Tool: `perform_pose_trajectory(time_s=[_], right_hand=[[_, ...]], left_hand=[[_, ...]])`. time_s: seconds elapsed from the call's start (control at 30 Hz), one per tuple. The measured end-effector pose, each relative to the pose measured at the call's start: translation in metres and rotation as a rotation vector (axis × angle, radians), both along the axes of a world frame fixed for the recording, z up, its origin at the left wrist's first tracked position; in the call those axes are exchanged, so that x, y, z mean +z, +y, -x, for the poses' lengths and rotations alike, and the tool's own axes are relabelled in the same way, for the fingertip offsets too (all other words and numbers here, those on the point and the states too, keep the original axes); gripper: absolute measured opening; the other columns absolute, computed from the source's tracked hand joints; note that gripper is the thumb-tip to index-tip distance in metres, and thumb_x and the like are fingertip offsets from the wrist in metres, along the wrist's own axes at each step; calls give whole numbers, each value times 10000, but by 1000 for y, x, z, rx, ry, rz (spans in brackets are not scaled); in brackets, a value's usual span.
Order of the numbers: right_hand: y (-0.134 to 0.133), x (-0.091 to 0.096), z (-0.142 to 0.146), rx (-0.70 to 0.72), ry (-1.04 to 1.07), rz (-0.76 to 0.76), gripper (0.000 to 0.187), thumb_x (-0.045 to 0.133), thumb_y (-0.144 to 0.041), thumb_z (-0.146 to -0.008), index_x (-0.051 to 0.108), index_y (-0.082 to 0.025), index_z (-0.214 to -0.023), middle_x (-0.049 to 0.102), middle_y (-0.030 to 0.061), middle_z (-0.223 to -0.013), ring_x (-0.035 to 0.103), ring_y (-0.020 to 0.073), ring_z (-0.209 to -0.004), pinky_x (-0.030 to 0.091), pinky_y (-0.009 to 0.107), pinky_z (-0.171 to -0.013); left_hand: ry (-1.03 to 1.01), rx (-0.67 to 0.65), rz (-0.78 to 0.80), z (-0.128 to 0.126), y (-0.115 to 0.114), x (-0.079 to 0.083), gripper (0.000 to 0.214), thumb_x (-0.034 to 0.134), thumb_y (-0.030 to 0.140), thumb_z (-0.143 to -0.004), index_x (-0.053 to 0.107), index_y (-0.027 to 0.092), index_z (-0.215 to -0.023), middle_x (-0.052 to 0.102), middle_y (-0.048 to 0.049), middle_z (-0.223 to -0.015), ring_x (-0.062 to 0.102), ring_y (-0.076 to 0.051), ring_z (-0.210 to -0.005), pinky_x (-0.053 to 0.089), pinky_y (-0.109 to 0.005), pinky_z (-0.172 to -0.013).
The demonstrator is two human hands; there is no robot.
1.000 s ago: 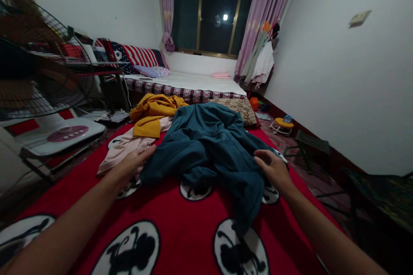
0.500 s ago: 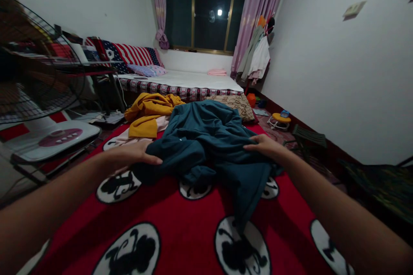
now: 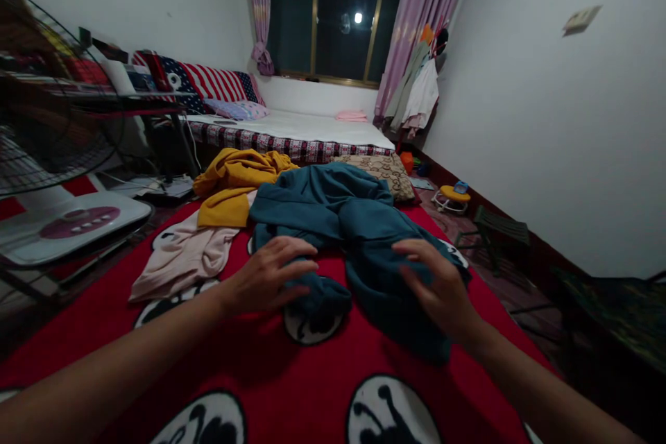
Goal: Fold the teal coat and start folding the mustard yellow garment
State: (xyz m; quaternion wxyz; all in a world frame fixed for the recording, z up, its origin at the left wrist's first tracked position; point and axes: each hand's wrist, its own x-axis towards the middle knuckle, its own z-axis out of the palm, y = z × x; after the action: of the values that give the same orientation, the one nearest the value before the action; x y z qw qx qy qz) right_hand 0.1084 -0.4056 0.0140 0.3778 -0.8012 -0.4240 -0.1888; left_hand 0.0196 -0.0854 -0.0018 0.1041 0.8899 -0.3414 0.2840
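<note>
Left hand (image 3: 268, 274) and right hand (image 3: 442, 288) apart, fingers loosely spread — best smooth the crumpled teal fabric garment (image 3: 359, 218) toward six o'clock.

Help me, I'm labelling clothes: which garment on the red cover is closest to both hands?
The dark teal garment: it alone has the left hand and right hand over it; the mustard garment and pale pink garment lie off to the left.
</note>
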Motion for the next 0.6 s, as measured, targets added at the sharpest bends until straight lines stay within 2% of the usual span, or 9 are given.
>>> perform_pose_trajectory(time_s=[0.07,0.13,0.2,0.23,0.3,0.37,0.43,0.53,0.6], right_hand=[[8,-10,36,176,67,192,303,491,-117,-871,566,-242,-1137,604,63,-1138,576,175,-1052,485,321,-903],[19,-20,57,227,123,332,434,542,-90,-822,527,-250,-1225,563,65,-1234,552,187,-1104,473,332,-937],[33,-27,61,213,180,389,603,610,-95,-763,455,-256,-1323,484,72,-1345,500,219,-1187,446,371,-988],[39,-29,58,207,216,393,652,639,-111,-744,432,-252,-1346,458,78,-1369,484,231,-1207,437,384,-1001],[51,-28,48,207,291,359,634,673,-153,-741,447,-231,-1328,473,89,-1339,500,230,-1180,441,383,-993],[61,-21,36,217,346,304,490,671,-186,-771,521,-212,-1236,535,84,-1242,545,208,-1097,472,352,-933],[71,-11,25,221,355,245,343,650,-199,-804,577,-205,-1139,578,70,-1151,573,187,-1020,496,312,-845],[93,3,5,217,297,187,232,627,-179,-824,613,-201,-1054,594,50,-1090,598,156,-930,493,270,-766],[112,7,-10,190,245,205,248,628,-150,-810,613,-200,-1052,585,44,-1114,608,142,-900,485,261,-766]], left_hand=[[115,-45,-79,14,-4,-12,492,633,342,-835,480,252,-1293,507,-99,-1325,469,-258,-1212,370,-419,-1033],[247,17,-82,17,-4,-22,652,659,328,-794,395,249,-1385,483,-115,-1347,463,-274,-1211,374,-438,-1027],[339,98,-46,15,0,-30,661,602,184,-780,377,235,-1400,512,-113,-1288,494,-252,-1153,407,-409,-988],[365,128,-27,14,1,-32,628,550,104,-764,420,224,-1367,540,-104,-1225,517,-232,-1099,428,-376,-950],[407,159,-15,16,5,-29,557,472,-1,-698,556,208,-1207,576,-79,-1089,543,-199,-987,451,-306,-855],[478,161,-51,25,12,-17,437,454,-27,-649,643,200,-971,593,-49,-950,550,-177,-885,438,-256,-757],[559,139,-125,35,28,2,313,458,-26,-635,647,191,-758,590,-25,-818,547,-154,-794,409,-228,-687],[583,206,-275,42,79,36,270,455,-19,-668,637,174,-621,579,-10,-711,527,-141,-727,393,-231,-705],[510,374,-379,37,124,56,314,443,-30,-690,684,171,-676,611,-12,-740,526,-157,-787,389,-277,-828]])
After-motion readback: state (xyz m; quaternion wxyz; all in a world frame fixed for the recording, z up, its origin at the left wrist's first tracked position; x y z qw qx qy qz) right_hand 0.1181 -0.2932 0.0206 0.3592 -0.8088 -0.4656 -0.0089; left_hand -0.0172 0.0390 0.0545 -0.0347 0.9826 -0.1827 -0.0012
